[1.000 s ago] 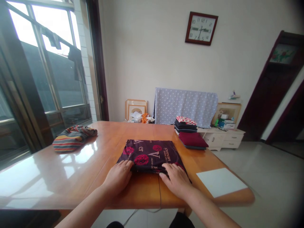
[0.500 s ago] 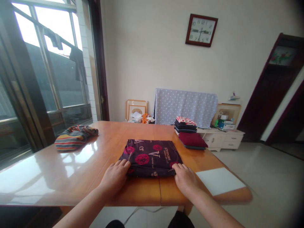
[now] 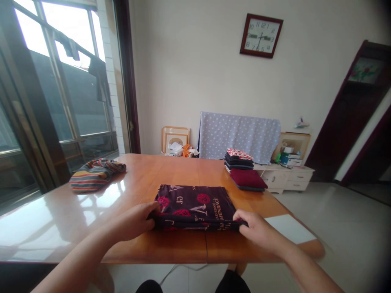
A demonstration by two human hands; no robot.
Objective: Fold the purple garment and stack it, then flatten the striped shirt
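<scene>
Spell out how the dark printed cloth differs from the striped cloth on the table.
Pattern: the dark printed cloth has pink-red round motifs and pale lettering; the striped cloth has multicoloured bands.
Shape: the dark printed cloth forms a fairly neat rectangle; the striped cloth is a loose, rumpled heap.
Contact: the left hand and right hand grip the dark printed cloth; neither touches the striped cloth.
Shared: both are patterned fabric on the table.

At lower centre, the left hand (image 3: 142, 219) covers the near left corner of the folded dark purple printed cloth (image 3: 195, 201), whose smallest lettering (image 3: 196, 217) is unreadable. The right hand (image 3: 255, 228) hides part of the pale rectangular sheet (image 3: 290, 228), lower right. The bottom edge crops both black-clad knees (image 3: 232, 283).
</scene>
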